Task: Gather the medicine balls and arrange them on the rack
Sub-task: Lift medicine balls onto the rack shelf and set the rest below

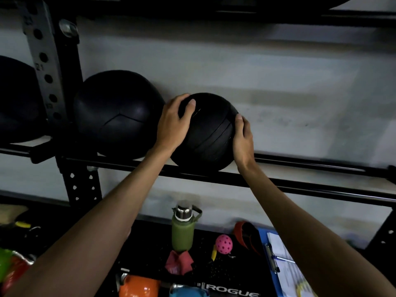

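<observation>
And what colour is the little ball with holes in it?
The holey ball is pink; the head view shows it.

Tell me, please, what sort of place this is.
Probably a gym's storage corner: black medicine balls sit on a steel rack with holed uprights, coloured kettlebells stand below, and a ROGUE logo shows.

Black grooved medicine ball [209, 136] resting on rack rails [310, 184], just beside larger black ball [116, 113]; third ball [15, 99] far left.

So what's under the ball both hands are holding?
The rack's black front rail runs beneath the medicine ball, gripped by left hand and right hand. Contact and any rear rail are hidden by it.
</observation>
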`<state>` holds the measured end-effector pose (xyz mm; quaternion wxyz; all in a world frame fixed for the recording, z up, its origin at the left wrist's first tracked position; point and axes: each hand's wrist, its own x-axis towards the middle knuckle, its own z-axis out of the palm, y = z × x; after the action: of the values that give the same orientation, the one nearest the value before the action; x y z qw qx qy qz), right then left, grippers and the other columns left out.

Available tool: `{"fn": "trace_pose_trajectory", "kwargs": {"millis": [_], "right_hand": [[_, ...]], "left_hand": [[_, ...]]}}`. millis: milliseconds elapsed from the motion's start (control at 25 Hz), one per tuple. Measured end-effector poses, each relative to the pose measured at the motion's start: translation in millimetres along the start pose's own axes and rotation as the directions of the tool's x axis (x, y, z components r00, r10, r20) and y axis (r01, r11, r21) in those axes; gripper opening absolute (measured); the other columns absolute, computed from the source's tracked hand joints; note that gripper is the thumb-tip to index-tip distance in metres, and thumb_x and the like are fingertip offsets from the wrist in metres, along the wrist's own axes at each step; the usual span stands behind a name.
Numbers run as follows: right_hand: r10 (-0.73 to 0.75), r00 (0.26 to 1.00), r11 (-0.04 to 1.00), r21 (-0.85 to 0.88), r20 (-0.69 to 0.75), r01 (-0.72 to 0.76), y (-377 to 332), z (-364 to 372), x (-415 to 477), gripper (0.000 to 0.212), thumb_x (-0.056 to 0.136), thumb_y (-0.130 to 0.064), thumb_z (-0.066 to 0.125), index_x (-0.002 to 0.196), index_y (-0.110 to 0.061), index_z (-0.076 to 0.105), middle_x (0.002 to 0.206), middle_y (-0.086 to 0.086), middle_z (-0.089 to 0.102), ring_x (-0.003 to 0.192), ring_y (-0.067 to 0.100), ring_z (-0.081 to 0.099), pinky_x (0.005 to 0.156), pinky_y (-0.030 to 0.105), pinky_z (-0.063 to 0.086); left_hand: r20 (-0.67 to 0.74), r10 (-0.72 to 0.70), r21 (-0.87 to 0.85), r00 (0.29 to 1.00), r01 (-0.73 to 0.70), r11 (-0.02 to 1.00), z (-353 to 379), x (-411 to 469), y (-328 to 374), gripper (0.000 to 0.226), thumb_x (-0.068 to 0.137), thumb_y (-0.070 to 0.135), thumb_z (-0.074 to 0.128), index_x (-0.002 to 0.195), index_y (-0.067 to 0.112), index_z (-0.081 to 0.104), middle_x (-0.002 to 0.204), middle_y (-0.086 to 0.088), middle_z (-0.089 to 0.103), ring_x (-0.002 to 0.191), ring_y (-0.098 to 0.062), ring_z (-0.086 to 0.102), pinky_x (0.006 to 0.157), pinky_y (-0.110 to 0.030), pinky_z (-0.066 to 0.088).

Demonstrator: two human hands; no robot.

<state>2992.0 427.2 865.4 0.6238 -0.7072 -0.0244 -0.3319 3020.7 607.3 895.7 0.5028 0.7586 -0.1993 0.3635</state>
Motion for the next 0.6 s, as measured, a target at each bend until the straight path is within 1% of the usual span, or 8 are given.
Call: {"fn": "trace_pose_trajectory", "kwargs": {"millis": [120, 240, 320, 360, 440, 480, 520, 600], "right_hand": [[-0.007, 1.0, 1.0, -0.025, -0.004, 0.007, 6.4, 1.5, 5.4, 0.059, 0.099, -0.061, 0.032, 0.142, -0.024, 0.048, 0.136, -0.002, 0.058, 0.128, 0.016, 0.051, 0.114, 0.043, 0.039], [0.016, 1.0, 1.0, -0.019, 0.012, -0.016, 3.1, 1.1, 6.2, 0.056, 0.101, -0.059, 0.032, 0.142, -0.024, 0.048, 0.137, 0.0, 0.058, 0.129, 0.018, 0.051, 0.113, 0.043, 0.039], [0.026, 1.0, 0.999, -0.027, 0.014, -0.025, 0.0, -1.1, 1.7, 0.054, 0.103, -0.056, 0.032, 0.144, -0.023, 0.047, 0.14, 0.002, 0.057, 0.131, 0.019, 0.05, 0.111, 0.036, 0.039], [0.024, 1.0, 0.998, -0.055, 0.018, -0.023, -1.4, -4.7, -2.5, 0.055, 0.103, -0.055, 0.033, 0.146, -0.023, 0.046, 0.141, 0.002, 0.056, 0.131, 0.019, 0.05, 0.108, 0.031, 0.039], [0.006, 0.999, 0.989, -0.145, 0.037, -0.001, -3.3, -16.7, -12.8, 0.054, 0.103, -0.052, 0.04, 0.146, -0.02, 0.047, 0.138, 0.005, 0.059, 0.127, 0.019, 0.054, 0.101, 0.026, 0.042], [-0.01, 0.999, 0.978, -0.205, 0.054, 0.021, -3.0, -27.5, -22.0, 0.051, 0.102, -0.047, 0.046, 0.143, -0.017, 0.049, 0.133, 0.006, 0.062, 0.121, 0.019, 0.059, 0.097, 0.026, 0.046], [-0.032, 0.997, 0.962, -0.268, 0.072, 0.051, -3.0, -39.9, -32.6, 0.047, 0.102, -0.042, 0.051, 0.14, -0.014, 0.052, 0.128, 0.008, 0.064, 0.113, 0.019, 0.063, 0.092, 0.026, 0.049], [-0.077, 0.991, 0.915, -0.387, 0.107, 0.113, -1.7, -68.6, -56.4, 0.038, 0.101, -0.03, 0.056, 0.131, -0.008, 0.058, 0.122, 0.011, 0.067, 0.098, 0.017, 0.067, 0.082, 0.022, 0.05]], "left_hand": [[-0.028, 0.002, -0.01, 1.0, -0.002, 1.0, 5.4, 4.5, -6.5, 0.042, 0.098, 0.05, 0.047, 0.13, 0.028, 0.063, 0.134, 0.004, 0.061, 0.129, -0.013, 0.051, 0.11, -0.028, 0.037], [-0.065, 0.012, -0.014, 0.998, -0.013, 1.0, 5.4, 2.6, -4.5, 0.04, 0.099, 0.045, 0.049, 0.129, 0.024, 0.065, 0.133, 0.003, 0.063, 0.128, -0.014, 0.052, 0.111, -0.03, 0.038], [-0.046, 0.022, -0.015, 0.999, -0.023, 1.0, 3.6, 2.1, 0.3, 0.04, 0.101, 0.04, 0.048, 0.131, 0.019, 0.064, 0.135, 0.001, 0.062, 0.129, -0.016, 0.052, 0.112, -0.03, 0.037], [-0.029, 0.016, -0.011, 0.999, -0.016, 1.0, 3.2, -0.4, 3.8, 0.041, 0.102, 0.04, 0.047, 0.133, 0.018, 0.062, 0.137, -0.001, 0.061, 0.131, -0.018, 0.051, 0.113, -0.03, 0.036], [-0.044, 0.02, 0.062, 0.999, -0.017, 0.998, 3.9, -10.0, 9.5, 0.043, 0.103, 0.037, 0.045, 0.137, 0.014, 0.059, 0.138, -0.007, 0.058, 0.131, -0.025, 0.05, 0.113, -0.032, 0.035], [-0.081, 0.049, 0.149, 0.995, -0.037, 0.988, 5.7, -21.3, 13.7, 0.043, 0.103, 0.034, 0.045, 0.137, 0.012, 0.058, 0.138, -0.011, 0.058, 0.129, -0.03, 0.05, 0.112, -0.036, 0.036], [-0.122, 0.112, 0.243, 0.986, -0.08, 0.967, 8.2, -35.0, 20.6, 0.041, 0.101, 0.031, 0.046, 0.135, 0.011, 0.059, 0.136, -0.013, 0.057, 0.127, -0.034, 0.05, 0.11, -0.041, 0.036], [-0.138, 0.3, 0.351, 0.944, -0.236, 0.906, 18.5, -67.8, 39.9, 0.033, 0.095, 0.022, 0.053, 0.123, 0.011, 0.065, 0.132, -0.015, 0.057, 0.125, -0.036, 0.05, 0.107, -0.046, 0.037]]}}
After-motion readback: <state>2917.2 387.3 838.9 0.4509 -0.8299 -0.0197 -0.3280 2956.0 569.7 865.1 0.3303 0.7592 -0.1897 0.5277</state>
